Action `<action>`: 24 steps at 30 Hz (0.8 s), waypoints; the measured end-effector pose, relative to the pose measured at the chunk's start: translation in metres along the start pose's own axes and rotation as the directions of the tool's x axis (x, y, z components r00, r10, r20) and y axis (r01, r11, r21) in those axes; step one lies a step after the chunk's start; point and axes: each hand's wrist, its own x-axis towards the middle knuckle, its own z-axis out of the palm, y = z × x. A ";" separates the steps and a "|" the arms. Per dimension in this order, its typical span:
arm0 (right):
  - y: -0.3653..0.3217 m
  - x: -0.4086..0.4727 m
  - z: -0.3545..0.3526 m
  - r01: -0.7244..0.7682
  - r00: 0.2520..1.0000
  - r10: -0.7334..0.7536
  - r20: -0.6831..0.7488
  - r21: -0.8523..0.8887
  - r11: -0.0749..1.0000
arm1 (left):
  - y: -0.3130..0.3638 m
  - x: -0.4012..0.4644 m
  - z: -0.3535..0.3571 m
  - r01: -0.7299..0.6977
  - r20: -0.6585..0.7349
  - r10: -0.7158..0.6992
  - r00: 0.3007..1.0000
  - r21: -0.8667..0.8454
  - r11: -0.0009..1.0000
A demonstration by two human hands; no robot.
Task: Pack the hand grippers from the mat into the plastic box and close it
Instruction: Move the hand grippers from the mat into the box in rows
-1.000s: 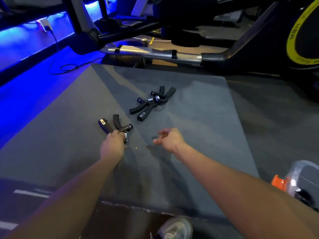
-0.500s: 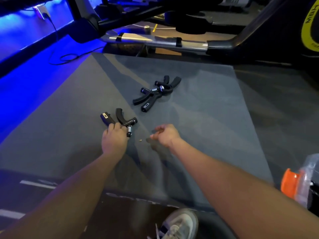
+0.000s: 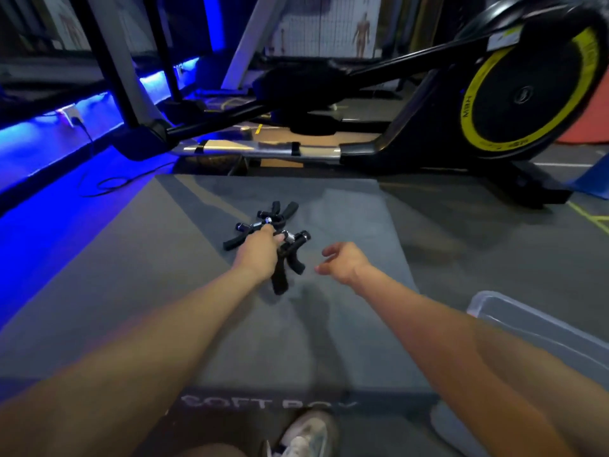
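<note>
My left hand (image 3: 258, 255) is shut on a black hand gripper (image 3: 287, 263) with a silver spring, holding it just above the grey mat (image 3: 138, 265). Its handles hang down toward me. The fingertips of that hand touch the pile of other black hand grippers (image 3: 263, 222) lying further out on the mat. My right hand (image 3: 342, 263) hovers to the right of the held gripper, fingers loosely curled and apart, holding nothing. The clear plastic box (image 3: 527, 324) sits at the right edge of the mat, partly hidden behind my right forearm.
A black exercise machine with a yellow-ringed flywheel (image 3: 524, 90) and a silver rail (image 3: 260, 150) stands just beyond the mat's far edge. Blue-lit floor and a cable (image 3: 108, 184) lie to the left. My shoe (image 3: 304, 435) is at the mat's near edge.
My left hand has lifted one hand gripper off the mat and carried it forward and right to the pile of others. My right hand has moved right. The view has tilted up.
</note>
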 end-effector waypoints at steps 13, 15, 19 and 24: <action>0.099 -0.121 -0.169 -0.040 0.963 -0.029 -0.266 -0.253 0.967 | 0.216 -0.070 0.082 0.393 0.440 -0.081 0.895 -0.686 0.613; 0.123 -0.139 -0.190 -0.090 0.939 -0.027 -0.343 -0.321 0.943 | 0.241 -0.085 0.103 0.434 0.504 -0.045 0.863 -0.691 0.578; 0.170 -0.166 -0.221 -0.179 0.887 0.015 -0.461 -0.315 0.932 | 0.281 -0.107 0.148 0.440 0.576 0.063 0.815 -0.685 0.580; 0.216 -0.178 -0.245 -0.264 0.826 0.199 -0.528 -0.050 0.963 | 0.295 -0.126 0.199 0.284 0.584 0.129 0.802 -0.562 0.777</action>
